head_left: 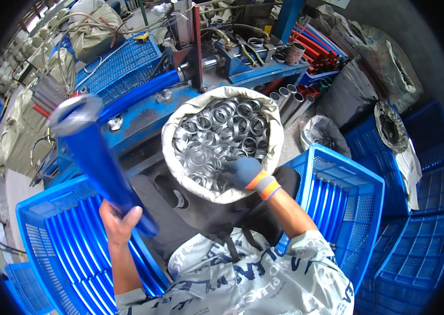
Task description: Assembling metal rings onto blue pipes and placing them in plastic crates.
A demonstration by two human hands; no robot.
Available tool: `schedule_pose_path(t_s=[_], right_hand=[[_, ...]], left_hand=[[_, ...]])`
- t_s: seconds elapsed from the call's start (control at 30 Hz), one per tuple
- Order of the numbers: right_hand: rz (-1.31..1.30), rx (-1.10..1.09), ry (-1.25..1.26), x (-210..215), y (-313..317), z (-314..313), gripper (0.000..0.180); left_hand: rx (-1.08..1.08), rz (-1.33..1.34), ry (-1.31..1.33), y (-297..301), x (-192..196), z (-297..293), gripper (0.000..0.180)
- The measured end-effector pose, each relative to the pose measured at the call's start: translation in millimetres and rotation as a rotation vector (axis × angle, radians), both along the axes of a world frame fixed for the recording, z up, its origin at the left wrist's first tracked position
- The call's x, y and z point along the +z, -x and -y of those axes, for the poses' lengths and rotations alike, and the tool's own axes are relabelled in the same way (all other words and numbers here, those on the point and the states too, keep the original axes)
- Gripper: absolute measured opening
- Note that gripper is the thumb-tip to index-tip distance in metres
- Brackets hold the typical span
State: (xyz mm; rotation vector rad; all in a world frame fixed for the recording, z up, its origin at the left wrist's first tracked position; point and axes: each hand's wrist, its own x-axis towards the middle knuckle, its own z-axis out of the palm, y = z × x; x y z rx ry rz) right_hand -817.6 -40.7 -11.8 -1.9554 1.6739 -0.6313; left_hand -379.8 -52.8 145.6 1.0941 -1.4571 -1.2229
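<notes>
My bare left hand (119, 223) is wrapped round a shiny blue metal tube (98, 160), tilted up toward the far left. A silvery ring-like end (76, 116) tops the tube, smeared by motion. In front of me stands a whitish sack (170, 137) with its rim rolled back, full of loose metal rings (225, 118). My right hand (245, 171), in a grey-blue glove with an orange cuff, reaches over the sack's near right rim. Its bent fingers are down among the rings, and what they grip is hidden.
Blue crates (33, 210) (373, 191) with blue tubes stand at both sides of me. Beyond the sack is a blue workbench (146, 118) with a machine (243, 60), pliers (248, 51) and another blue tube (143, 93). Bare metal tubes (291, 100) lie right of the sack.
</notes>
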Motion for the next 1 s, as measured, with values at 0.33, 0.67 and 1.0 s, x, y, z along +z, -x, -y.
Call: schedule_pose_path(t_s=[0.33,0.67,1.0], right_hand=[[0.354,-0.281,-0.044,-21.4,-9.2,11.6,0.027],[1.446,0.016,-0.117,77.4,-65.9,-18.5,0.089],[1.208,-0.011,-0.172,97.0,-67.9,0.4,0.076]], left_hand=[[0.161,-0.632,-0.102,25.7,-41.1,-11.1,0.065],[0.282,-0.919,-0.329,71.2,-79.0,-15.0,0.049],[0.304,-0.836,-0.232,59.6,-79.5,-1.4,0.047]])
